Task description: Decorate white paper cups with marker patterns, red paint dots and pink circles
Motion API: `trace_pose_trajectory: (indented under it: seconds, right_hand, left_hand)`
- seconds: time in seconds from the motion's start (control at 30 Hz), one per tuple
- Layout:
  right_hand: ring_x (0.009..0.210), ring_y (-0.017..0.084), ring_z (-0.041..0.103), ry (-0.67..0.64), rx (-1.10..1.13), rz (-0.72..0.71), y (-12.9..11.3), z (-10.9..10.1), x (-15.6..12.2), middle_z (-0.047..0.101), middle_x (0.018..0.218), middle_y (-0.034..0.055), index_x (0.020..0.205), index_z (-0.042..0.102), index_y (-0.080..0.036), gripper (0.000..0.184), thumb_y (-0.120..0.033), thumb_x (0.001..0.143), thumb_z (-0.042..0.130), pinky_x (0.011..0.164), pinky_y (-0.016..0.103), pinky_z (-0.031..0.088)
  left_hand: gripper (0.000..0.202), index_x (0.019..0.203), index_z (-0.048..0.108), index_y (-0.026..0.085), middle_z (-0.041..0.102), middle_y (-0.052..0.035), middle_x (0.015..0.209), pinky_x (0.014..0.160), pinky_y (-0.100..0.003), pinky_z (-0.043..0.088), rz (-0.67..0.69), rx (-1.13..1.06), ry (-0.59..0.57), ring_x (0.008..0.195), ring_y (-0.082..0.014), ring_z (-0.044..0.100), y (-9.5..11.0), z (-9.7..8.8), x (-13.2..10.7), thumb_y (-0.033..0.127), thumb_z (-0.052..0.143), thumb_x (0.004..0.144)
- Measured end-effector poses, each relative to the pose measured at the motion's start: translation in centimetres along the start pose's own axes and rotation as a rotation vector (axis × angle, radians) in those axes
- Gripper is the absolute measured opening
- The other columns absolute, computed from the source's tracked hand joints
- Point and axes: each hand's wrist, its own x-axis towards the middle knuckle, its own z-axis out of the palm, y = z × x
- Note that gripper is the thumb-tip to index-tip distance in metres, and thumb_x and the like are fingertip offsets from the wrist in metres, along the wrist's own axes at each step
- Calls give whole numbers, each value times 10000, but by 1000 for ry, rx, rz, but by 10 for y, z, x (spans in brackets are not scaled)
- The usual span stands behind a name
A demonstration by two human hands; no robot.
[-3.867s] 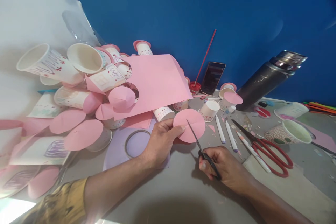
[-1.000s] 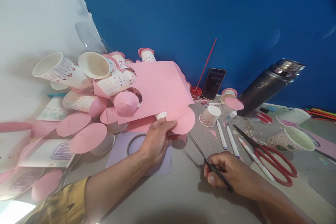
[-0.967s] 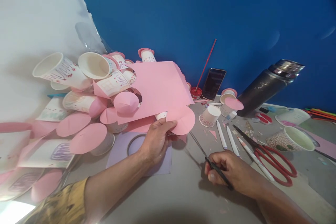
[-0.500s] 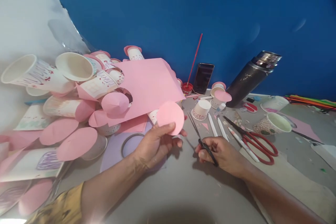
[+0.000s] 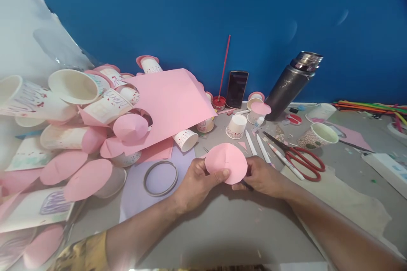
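A pink paper circle [image 5: 230, 159], with a short crease or slit near its centre, is pinched by my left hand [image 5: 203, 180], thumb on top. My right hand [image 5: 262, 178] is closed at the circle's right edge, the fingers partly hidden by the paper. A piece of the black handle of small scissors [image 5: 247, 185] shows under that hand. Most of the scissors is behind the circle, with a thin tip just visible past its left edge. Beyond the circle, a white paper cup [image 5: 237, 127] stands upside down, and another patterned cup [image 5: 186, 140] lies on its side.
Many cups with pink paper discs [image 5: 73, 131] are heaped at left, beside a large pink sheet [image 5: 178, 97]. A metal ring [image 5: 161, 178] lies on purple paper. At right are red-handled scissors [image 5: 307, 163], white markers [image 5: 263, 149], a dark flask [image 5: 289, 89] and a phone [image 5: 237, 89].
My left hand has moved right and down with the paper circle, and my right hand has come up to its edge. The scissors, in plain sight before, are now mostly behind the paper.
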Motion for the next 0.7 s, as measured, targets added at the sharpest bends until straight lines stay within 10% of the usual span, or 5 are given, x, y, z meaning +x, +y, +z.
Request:
trace_pose_trajectory:
  seconds: [0.27,0.5,0.7]
  right_hand:
    - [638,98,477,-245,187,-41,9,-13,5,602,729,-39,808,680,-172,300,-429,731,814,604,226,383]
    - [685,171,573,366,-518,3,6,-20,6,695,747,14,804,702,-194,106,-298,820,692,631,285,365]
    - [1011,284,680,347,-954,-87,14,-16,2,709,1136,145,1062,775,-179,181,-249,919,689,860,352,453]
  left_hand:
    - [366,620,738,171,639,-32,605,651,-309,479,-9,-1,57,658,-182,567,5,4,-6,501,844,737]
    - [267,653,728,149,621,-36,586,587,-287,433,-64,56,210,594,-154,528,3,-5,-1,393,786,746]
    - [365,636,662,146,516,12,514,502,-250,368,-105,-5,226,501,-96,423,-2,-8,5,462,828,714]
